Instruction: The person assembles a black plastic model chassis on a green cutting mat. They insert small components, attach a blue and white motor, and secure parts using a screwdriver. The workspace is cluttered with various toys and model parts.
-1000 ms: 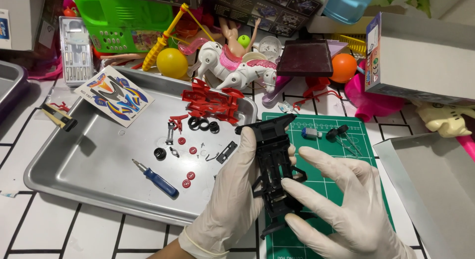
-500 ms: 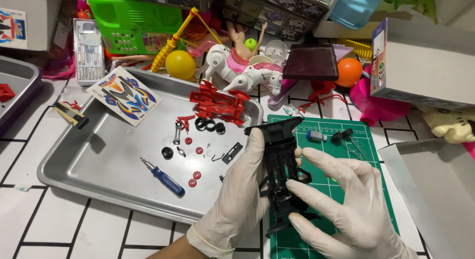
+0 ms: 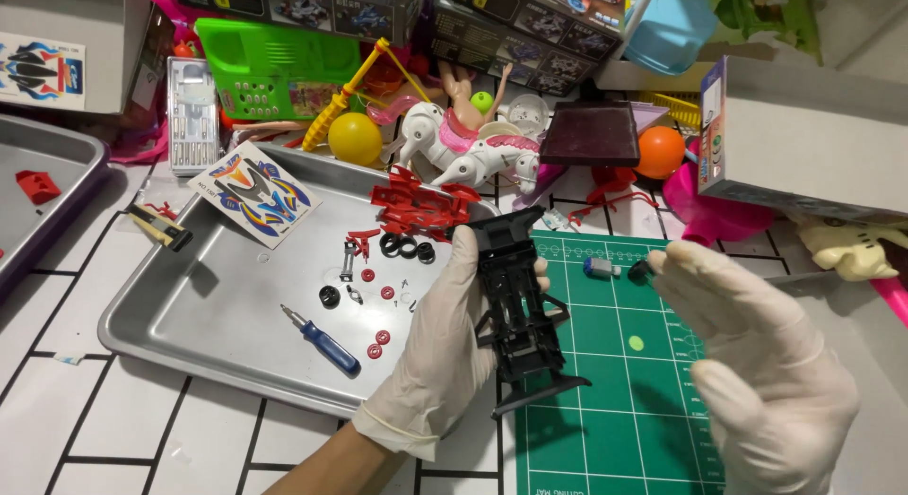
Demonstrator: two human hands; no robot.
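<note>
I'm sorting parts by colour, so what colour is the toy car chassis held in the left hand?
Black. The chassis in the gloved left hand shows best in the head view.

Both hands wear thin, whitish, slightly translucent gloves. The left glove (image 3: 440, 348) wrinkles across the back and ends in 1 rolled cuff at the wrist, forearm bare below. The right glove (image 3: 761, 372) fits loosely, creased at the knuckles.
</note>
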